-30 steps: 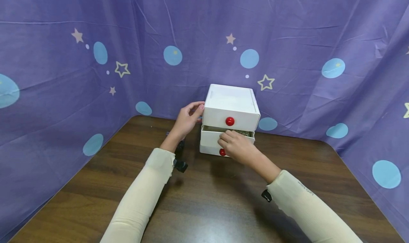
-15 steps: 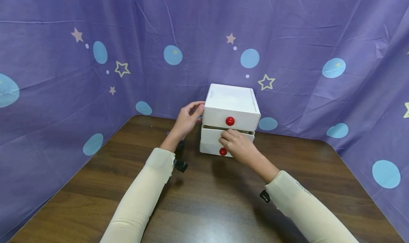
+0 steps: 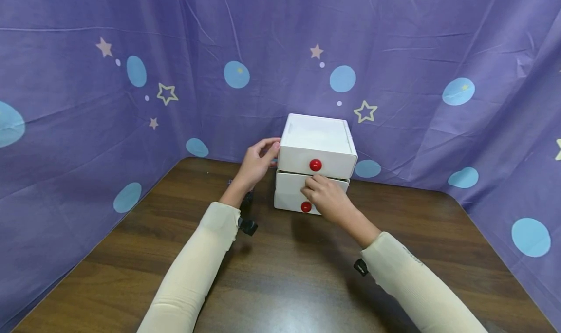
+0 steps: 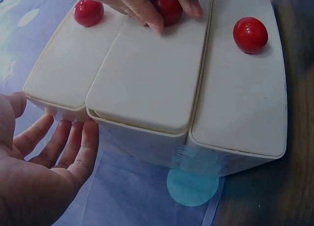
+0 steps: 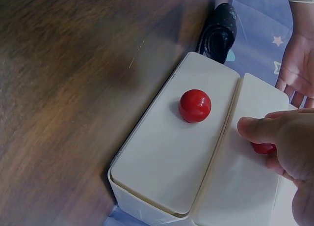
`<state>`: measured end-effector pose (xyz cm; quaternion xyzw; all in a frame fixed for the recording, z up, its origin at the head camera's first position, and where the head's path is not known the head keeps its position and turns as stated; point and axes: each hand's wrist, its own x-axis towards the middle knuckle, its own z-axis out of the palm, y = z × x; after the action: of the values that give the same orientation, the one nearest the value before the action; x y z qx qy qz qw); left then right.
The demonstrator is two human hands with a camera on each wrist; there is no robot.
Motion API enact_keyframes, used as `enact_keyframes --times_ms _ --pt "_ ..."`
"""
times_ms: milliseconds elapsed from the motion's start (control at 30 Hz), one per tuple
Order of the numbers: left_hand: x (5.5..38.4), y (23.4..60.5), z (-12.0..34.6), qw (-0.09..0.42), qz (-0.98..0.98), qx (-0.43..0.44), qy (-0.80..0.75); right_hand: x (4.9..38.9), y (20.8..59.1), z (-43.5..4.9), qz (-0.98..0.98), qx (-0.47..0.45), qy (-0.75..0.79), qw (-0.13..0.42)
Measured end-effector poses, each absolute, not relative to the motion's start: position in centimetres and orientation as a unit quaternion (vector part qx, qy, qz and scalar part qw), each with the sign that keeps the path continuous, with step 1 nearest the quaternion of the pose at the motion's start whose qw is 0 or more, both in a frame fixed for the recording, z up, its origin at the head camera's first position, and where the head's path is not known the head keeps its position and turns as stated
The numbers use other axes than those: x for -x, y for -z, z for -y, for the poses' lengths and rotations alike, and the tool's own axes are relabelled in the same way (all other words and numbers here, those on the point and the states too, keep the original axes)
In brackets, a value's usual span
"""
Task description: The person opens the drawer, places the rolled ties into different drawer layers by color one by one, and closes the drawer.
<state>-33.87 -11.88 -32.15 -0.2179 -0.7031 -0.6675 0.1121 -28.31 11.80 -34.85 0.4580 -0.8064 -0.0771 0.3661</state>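
Observation:
A white drawer cabinet (image 3: 319,131) with red knobs stands at the back of the table. My right hand (image 3: 326,196) pinches the red knob (image 4: 168,9) of the middle drawer (image 4: 147,78) between thumb and fingers. In the head view that knob is hidden behind the hand. A thin dark gap shows above this drawer's front. My left hand (image 3: 255,163) rests its fingertips against the cabinet's left side, fingers extended, as the left wrist view shows. The top drawer (image 3: 295,160) and the bottom drawer (image 5: 171,142) look pushed in, each with its own red knob.
A dark rolled object (image 5: 219,32) lies on the table left of the cabinet, partly behind my left forearm in the head view. A purple curtain (image 3: 280,46) with stars and blue dots hangs behind. The brown wooden table (image 3: 271,274) extends in front.
The middle drawer has slid back into the cabinet, and its contents are now out of sight. My right hand has moved slightly inward with it. My left hand stays in place.

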Motion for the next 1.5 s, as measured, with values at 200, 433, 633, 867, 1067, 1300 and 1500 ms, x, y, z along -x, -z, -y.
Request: enact_keyframes --times_ms 200,433,633,867,1067,1300,1500 --pt "33.8 32.1 11.9 0.11 0.705 0.218 0.666 28.5 34.9 -11.8 0.811 -0.453 0.072 0.364" --pt "33.8 32.1 11.9 0.113 0.71 0.216 0.661 28.9 35.1 -11.8 0.816 -0.444 0.068 0.363" --pt "33.8 32.1 12.0 0.113 0.713 0.214 0.658 29.0 35.1 -11.6 0.81 -0.443 0.08 0.377" --pt "33.8 32.0 12.0 0.113 0.713 0.215 0.658 28.8 35.1 -11.5 0.813 -0.438 0.09 0.373" --pt "33.8 32.1 12.0 0.111 0.711 0.216 0.66 28.6 34.9 -12.0 0.819 -0.45 0.069 0.348" --pt "33.8 32.1 11.9 0.11 0.708 0.213 0.665 27.0 33.4 -12.9 0.827 -0.454 -0.019 0.332" --pt "33.8 32.1 12.0 0.111 0.708 0.214 0.664 26.1 31.5 -13.9 0.81 -0.454 -0.096 0.36"
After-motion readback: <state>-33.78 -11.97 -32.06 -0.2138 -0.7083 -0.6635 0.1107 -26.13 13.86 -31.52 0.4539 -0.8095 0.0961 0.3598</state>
